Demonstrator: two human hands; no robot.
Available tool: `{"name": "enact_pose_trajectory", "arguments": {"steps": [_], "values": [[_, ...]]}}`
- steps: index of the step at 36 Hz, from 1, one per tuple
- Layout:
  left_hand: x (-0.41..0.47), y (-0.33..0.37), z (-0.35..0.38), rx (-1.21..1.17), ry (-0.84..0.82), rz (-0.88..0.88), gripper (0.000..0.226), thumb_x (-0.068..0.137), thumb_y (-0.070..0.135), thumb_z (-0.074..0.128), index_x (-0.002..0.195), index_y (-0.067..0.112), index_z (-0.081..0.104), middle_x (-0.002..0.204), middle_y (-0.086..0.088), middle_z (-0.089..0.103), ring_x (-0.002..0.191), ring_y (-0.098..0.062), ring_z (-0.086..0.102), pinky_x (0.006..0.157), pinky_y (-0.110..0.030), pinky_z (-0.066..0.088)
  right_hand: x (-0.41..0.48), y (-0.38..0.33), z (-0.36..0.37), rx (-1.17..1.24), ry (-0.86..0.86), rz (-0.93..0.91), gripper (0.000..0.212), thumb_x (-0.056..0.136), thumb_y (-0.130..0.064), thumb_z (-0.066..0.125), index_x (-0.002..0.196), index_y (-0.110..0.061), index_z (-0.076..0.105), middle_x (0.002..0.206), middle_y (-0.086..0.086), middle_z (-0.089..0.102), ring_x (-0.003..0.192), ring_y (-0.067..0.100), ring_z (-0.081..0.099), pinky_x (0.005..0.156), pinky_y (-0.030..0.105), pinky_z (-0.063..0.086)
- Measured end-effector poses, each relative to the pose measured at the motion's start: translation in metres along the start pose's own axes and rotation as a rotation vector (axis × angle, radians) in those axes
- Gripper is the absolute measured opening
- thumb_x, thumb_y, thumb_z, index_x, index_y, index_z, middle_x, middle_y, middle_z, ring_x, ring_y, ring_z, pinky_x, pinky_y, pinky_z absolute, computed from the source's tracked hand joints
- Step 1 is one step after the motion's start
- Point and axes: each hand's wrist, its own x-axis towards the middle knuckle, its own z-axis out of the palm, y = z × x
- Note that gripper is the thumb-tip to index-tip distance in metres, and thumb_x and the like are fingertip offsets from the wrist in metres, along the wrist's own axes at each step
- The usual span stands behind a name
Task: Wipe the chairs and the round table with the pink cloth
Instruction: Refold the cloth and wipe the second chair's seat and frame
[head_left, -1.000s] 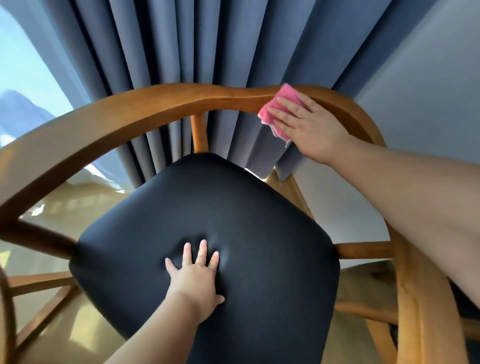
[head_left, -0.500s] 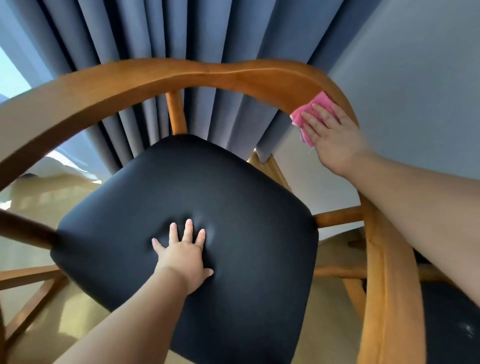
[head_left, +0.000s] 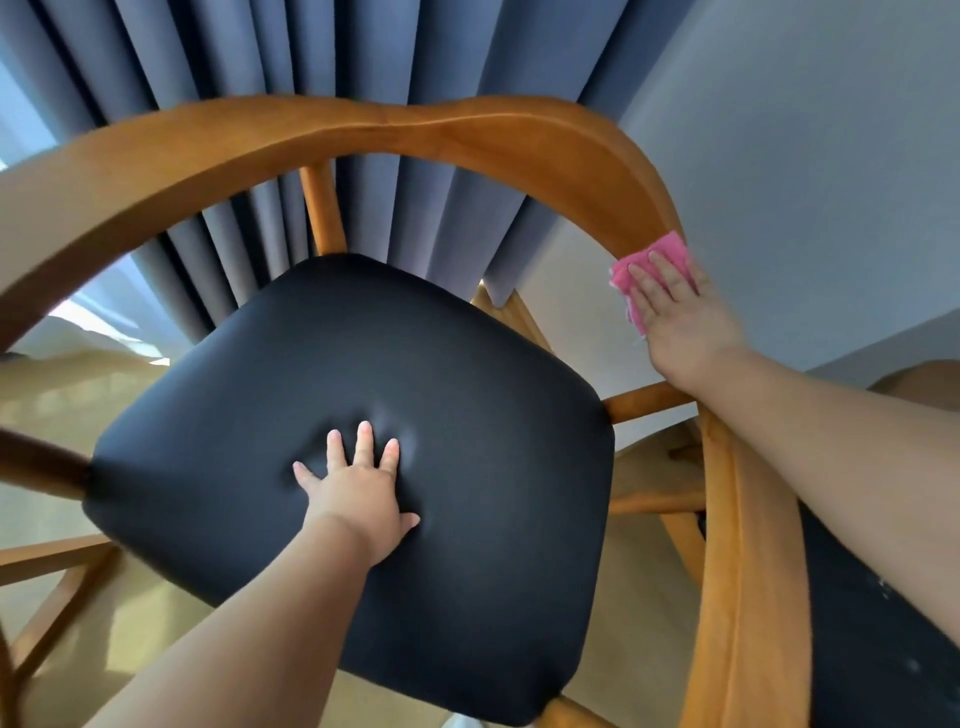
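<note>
Curved honey-wood chair (head_left: 322, 130): stiff, looked heavy; black padded seat (head_left: 415, 353) dented softly.
Left hand (head_left: 358, 493): fingers spread flat on seat, gripping nothing.
Right hand (head_left: 680, 317): straight fingers pressed onto right rail.
Small pink cloth (head_left: 670, 249): under those fingers; soft, light, best pinned flat.

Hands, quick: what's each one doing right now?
Left hand: open, pressing flat on the black seat.
Right hand: open, straight fingers pressing the pink cloth onto the wooden rail.

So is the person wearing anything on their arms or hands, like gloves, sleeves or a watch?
Nothing shows. The left hand and right hand are ungloved, and both forearms are bare up to the frame edge: no sleeve, watch or bracelet. No rings on the visible fingers.
</note>
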Motion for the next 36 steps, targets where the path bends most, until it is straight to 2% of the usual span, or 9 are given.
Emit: {"name": "enact_pose_trajectory", "arguments": {"steps": [6, 11, 16, 23, 27, 31, 34, 36], "values": [[-0.001, 0.001, 0.000, -0.005, 0.006, 0.006, 0.088, 0.090, 0.063, 0.040, 0.149, 0.025, -0.013, 0.156, -0.007, -0.023, 0.141, -0.041, -0.017, 0.107, -0.068, 0.009, 0.028, 0.002, -0.006, -0.002, 0.081, -0.030, 0.064, 0.093, -0.030, 0.006, 0.146, -0.006, -0.019, 0.155, 0.015, -0.026, 0.137, 0.037, -0.033, 0.108, 0.053, -0.025], [-0.004, 0.002, 0.000, -0.007, 0.008, 0.002, 0.087, 0.091, 0.061, 0.040, 0.149, 0.025, -0.013, 0.155, -0.007, -0.025, 0.141, -0.041, -0.018, 0.107, -0.067, 0.007, 0.078, 0.008, -0.037, -0.013, 0.215, -0.072, 0.066, 0.088, -0.030, -0.002, 0.148, -0.009, -0.019, 0.151, 0.013, -0.034, 0.141, 0.034, -0.031, 0.114, 0.050, -0.018], [-0.004, 0.003, 0.002, -0.010, 0.012, 0.000, 0.086, 0.091, 0.060, 0.040, 0.149, 0.025, -0.014, 0.155, -0.007, -0.025, 0.140, -0.041, -0.019, 0.107, -0.068, 0.005, 0.113, 0.008, -0.064, -0.030, 0.340, -0.120, 0.066, 0.091, -0.030, 0.005, 0.144, -0.008, -0.028, 0.150, 0.014, -0.036, 0.140, 0.035, -0.031, 0.114, 0.052, -0.019], [-0.003, 0.004, 0.000, -0.031, -0.005, -0.011, 0.086, 0.091, 0.059, 0.042, 0.149, 0.026, -0.012, 0.155, -0.006, -0.025, 0.140, -0.040, -0.020, 0.108, -0.068, 0.004, 0.139, 0.000, -0.098, 0.000, 0.415, -0.125, 0.075, 0.094, -0.037, 0.023, 0.148, -0.010, -0.022, 0.151, 0.014, -0.036, 0.137, 0.035, -0.035, 0.112, 0.052, -0.021], [-0.004, 0.004, -0.001, -0.034, -0.015, -0.021, 0.086, 0.091, 0.059, 0.043, 0.149, 0.026, -0.012, 0.155, -0.005, -0.025, 0.141, -0.040, -0.020, 0.108, -0.067, 0.005, 0.139, -0.001, -0.099, 0.028, 0.450, -0.144, 0.074, 0.094, -0.035, 0.026, 0.149, -0.010, -0.016, 0.154, 0.012, -0.028, 0.141, 0.034, -0.027, 0.114, 0.052, -0.017], [-0.006, 0.004, -0.002, -0.036, -0.025, -0.033, 0.087, 0.090, 0.059, 0.045, 0.149, 0.028, -0.011, 0.156, -0.004, -0.024, 0.141, -0.038, -0.019, 0.109, -0.066, 0.005, 0.131, 0.007, -0.096, 0.114, 0.470, -0.186, 0.073, 0.094, -0.031, 0.034, 0.149, -0.013, -0.011, 0.162, 0.008, -0.010, 0.147, 0.030, -0.014, 0.118, 0.050, -0.011], [-0.006, 0.003, -0.008, -0.052, -0.049, -0.036, 0.089, 0.088, 0.059, 0.048, 0.150, 0.029, -0.008, 0.156, -0.001, -0.022, 0.142, -0.037, -0.017, 0.109, -0.066, 0.006, 0.116, 0.018, -0.098, 0.270, 0.421, -0.249, 0.075, 0.092, -0.017, 0.048, 0.154, -0.016, 0.005, 0.163, 0.008, 0.005, 0.149, 0.029, -0.003, 0.118, 0.047, -0.007], [-0.009, 0.001, -0.015, -0.080, -0.076, -0.030, 0.086, 0.088, 0.056, 0.050, 0.151, 0.030, -0.004, 0.157, 0.000, -0.020, 0.143, -0.035, -0.015, 0.110, -0.064, 0.008, 0.097, 0.028, -0.102, 0.404, 0.423, -0.299, 0.075, 0.087, -0.009, 0.055, 0.153, -0.015, 0.020, 0.160, 0.009, 0.019, 0.149, 0.031, 0.007, 0.120, 0.048, 0.001]]}}
